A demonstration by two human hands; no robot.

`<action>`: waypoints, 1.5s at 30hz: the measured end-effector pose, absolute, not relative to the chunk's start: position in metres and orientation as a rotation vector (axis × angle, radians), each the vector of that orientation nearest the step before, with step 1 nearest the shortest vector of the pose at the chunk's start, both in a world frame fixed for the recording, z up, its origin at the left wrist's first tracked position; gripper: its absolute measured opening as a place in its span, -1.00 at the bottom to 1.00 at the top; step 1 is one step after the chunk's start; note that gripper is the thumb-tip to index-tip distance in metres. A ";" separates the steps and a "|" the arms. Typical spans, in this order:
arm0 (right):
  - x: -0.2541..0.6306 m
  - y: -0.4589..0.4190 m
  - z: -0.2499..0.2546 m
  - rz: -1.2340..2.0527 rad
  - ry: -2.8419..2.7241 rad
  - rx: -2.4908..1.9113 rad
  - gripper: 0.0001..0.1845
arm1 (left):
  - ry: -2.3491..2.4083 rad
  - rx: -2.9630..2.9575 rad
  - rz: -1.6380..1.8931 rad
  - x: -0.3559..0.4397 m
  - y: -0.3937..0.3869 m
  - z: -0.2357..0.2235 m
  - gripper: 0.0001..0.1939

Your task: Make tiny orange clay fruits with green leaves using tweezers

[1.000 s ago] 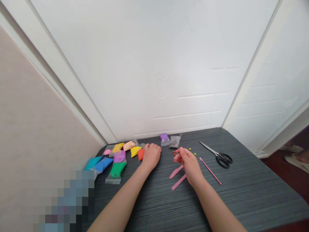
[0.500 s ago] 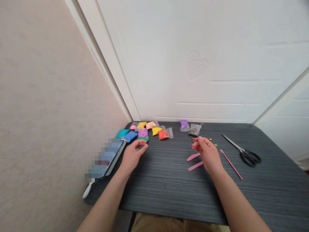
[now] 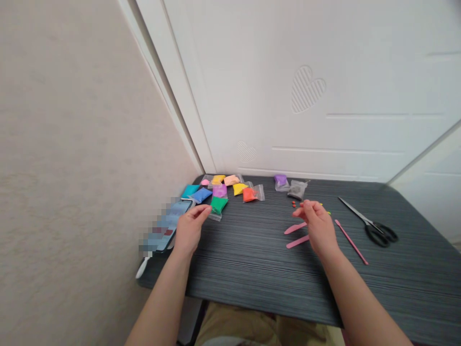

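Observation:
My left hand is over the left part of the table, thumb and fingertips pinched together. Its tips are beside the small green clay bag; contact with the bag or anything tiny between the tips cannot be made out. My right hand hovers right of centre, also closed in a pinch, with whatever is between its tips too small to see. Two pink modelling tools lie partly under it. Small orange-red bits and yellow-green bits rest close by.
Several colourful clay bags, including an orange one, lie at the back left. Purple and grey bags lie further right. A pink stick and scissors are on the right. A phone leans at the left wall.
The view has shifted a little. My left hand has drawn back from over the green bag, which now shows more fully. My right hand stays pinched in about the same place.

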State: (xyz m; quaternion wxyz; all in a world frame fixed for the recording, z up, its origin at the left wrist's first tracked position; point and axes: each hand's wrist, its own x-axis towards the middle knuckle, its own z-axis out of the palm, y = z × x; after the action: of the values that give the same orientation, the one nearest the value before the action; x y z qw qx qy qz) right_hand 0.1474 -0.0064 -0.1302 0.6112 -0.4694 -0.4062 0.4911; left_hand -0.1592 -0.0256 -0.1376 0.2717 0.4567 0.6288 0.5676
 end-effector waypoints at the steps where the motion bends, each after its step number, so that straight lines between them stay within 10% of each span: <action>1: 0.148 -0.006 -0.129 1.126 -0.921 -1.071 -0.75 | 1.689 1.223 1.531 -0.159 -0.025 -0.138 -0.74; 24: 0.166 0.007 -0.122 1.097 -0.523 -0.789 -0.63 | 1.511 2.307 0.854 0.010 0.081 -0.146 -0.72; 45: 0.171 0.014 -0.129 1.148 -0.423 -0.826 -0.80 | 1.449 2.560 0.614 0.007 0.105 -0.151 -0.68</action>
State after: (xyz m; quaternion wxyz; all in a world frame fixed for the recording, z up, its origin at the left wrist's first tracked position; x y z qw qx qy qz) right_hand 0.1707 0.0135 -0.1291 0.7398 -0.3765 -0.1927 0.5233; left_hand 0.0070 0.1048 -0.1510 0.0681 0.8500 0.4810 0.2038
